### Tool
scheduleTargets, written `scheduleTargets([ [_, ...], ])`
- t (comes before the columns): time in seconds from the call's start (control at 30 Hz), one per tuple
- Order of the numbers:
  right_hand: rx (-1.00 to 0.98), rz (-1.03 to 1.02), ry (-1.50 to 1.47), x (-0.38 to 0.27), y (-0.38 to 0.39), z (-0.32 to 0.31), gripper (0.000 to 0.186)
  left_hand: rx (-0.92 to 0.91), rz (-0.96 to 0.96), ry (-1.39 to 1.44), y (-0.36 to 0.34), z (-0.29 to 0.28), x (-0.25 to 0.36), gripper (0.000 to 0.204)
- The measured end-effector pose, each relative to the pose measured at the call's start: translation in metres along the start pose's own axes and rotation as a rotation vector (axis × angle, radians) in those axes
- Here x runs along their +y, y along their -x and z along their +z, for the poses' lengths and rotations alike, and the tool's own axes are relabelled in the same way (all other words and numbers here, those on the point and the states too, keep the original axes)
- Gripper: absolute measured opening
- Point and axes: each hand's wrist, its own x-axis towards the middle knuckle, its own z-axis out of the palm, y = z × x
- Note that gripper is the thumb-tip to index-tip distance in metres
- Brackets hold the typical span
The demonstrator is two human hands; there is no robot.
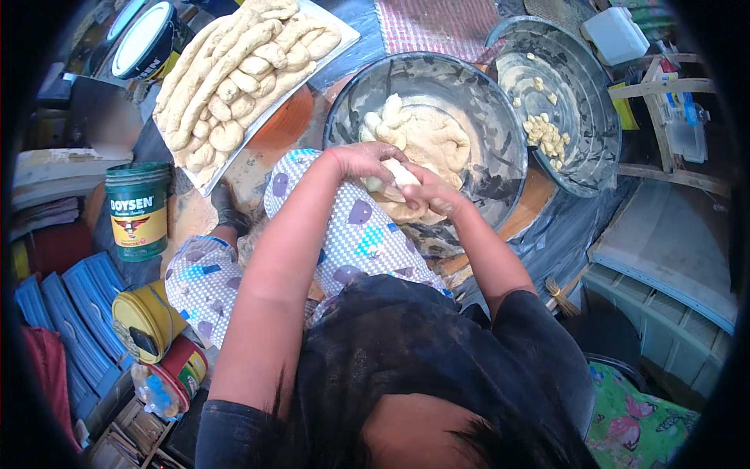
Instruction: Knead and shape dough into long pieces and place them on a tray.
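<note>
Over a wide black basin (pixel 500 148), both of my hands are closed around a pale lump of dough (pixel 401 173). My left hand (pixel 366 159) grips it from the left, and my right hand (pixel 434 192) pinches its right end. Beneath them, the basin holds a larger mass of tan, floury dough (pixel 437 141). Paler dough pieces (pixel 387 117) lie along its left side. At the upper left, a white tray (pixel 344 33) is piled with long dough ropes (pixel 226 66) and shorter rolled lengths.
A second dark basin (pixel 598 117) at the upper right holds small dough pieces (pixel 547 139). An orange container (pixel 287 117) shows under the tray. Left stand a green bucket (pixel 138 195), a yellow bucket (pixel 148 313) and blue slatted pieces (pixel 74 320). A wooden frame (pixel 664 117) stands far right.
</note>
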Motion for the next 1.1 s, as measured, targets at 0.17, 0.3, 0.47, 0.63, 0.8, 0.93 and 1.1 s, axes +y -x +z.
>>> scheduleTargets([
  [0.17, 0.212, 0.059, 0.487, -0.005, 0.01, -0.019, 0.062, 0.165, -0.12, -0.15, 0.004, -0.004, 0.002, 0.045],
  [0.3, 0.696, 0.223, 0.551, 0.024, 0.055, -0.117, 0.068, 0.303, -0.118, -0.151, -0.001, -0.008, -0.004, 0.036],
  [0.47, 0.649, -0.06, 0.878, 0.012, 0.021, -0.07, 0.084, 0.443, -0.004, -0.033, 0.004, -0.003, 0.015, 0.034],
  [0.63, 0.308, -0.347, 0.483, 0.005, -0.06, 0.001, 0.08, 0.489, -0.003, 0.25, 0.011, -0.008, 0.025, 0.031],
  [0.8, 0.408, -0.39, 0.821, 0.003, -0.067, -0.01, 0.047, 0.806, 0.056, 0.449, 0.017, -0.009, 0.002, 0.029],
  [0.93, 0.41, -0.208, 1.733, 0.054, -0.041, -0.023, 0.041, 0.87, -0.07, 0.453, 0.013, -0.012, -0.005, 0.03],
  [1.1, 0.228, -0.057, 1.807, 0.171, -0.004, -0.055, 0.033, 0.668, -0.11, 0.239, 0.001, -0.015, -0.012, 0.036],
])
